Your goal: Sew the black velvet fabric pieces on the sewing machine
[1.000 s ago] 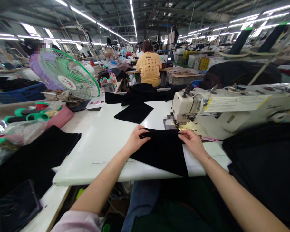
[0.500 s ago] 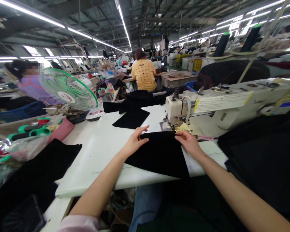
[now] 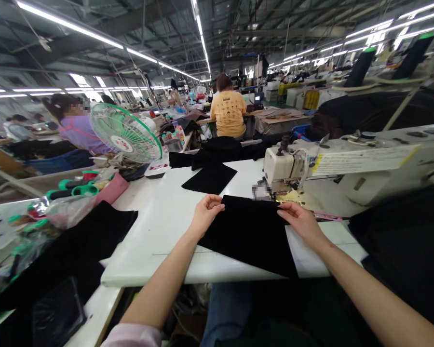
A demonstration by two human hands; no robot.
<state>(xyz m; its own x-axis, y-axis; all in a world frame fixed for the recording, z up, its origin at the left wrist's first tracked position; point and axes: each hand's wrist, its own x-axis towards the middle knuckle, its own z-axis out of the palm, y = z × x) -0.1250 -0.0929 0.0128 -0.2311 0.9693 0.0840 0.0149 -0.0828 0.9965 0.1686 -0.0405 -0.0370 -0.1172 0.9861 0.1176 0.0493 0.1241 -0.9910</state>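
Left hand (image 3: pixel 207 214) and right hand (image 3: pixel 299 220) are clamped on the upper corners of a black cloth (image 3: pixel 251 233), thumb against fingers at each side. The cloth lies spread on the white table (image 3: pixel 148 231), its far edge just in front of the sewing machine (image 3: pixel 284 168) and its near right corner at the table's front edge. The tabletop is smooth and slightly glossy, with a thin ruled line (image 3: pixel 166 254) to the left of the cloth. Farther back lies a black piece (image 3: pixel 210 178), touching a dark heap (image 3: pixel 220 148) behind it.

Near the right hand lies a slim pink tool (image 3: pixel 327 216); a dark pile (image 3: pixel 405 255) fills the right side. On the left, a lower surface bears black fabric (image 3: pixel 79 246), a phone (image 3: pixel 58 311) and green-ended spools (image 3: pixel 74 190) — some beside clear plastic. A green-rimmed fan (image 3: pixel 125 132) stands tilted beyond them.

Past the table, a worker in yellow (image 3: pixel 228 113) sits facing away, and another in purple (image 3: pixel 81 127) is at the left. Dark thread cones (image 3: pixel 361 68) stand at the upper right. The room runs deep — crowded workstations under a dark metal roof (image 3: pixel 166 29), with long rows of strip lights (image 3: pixel 202 38).
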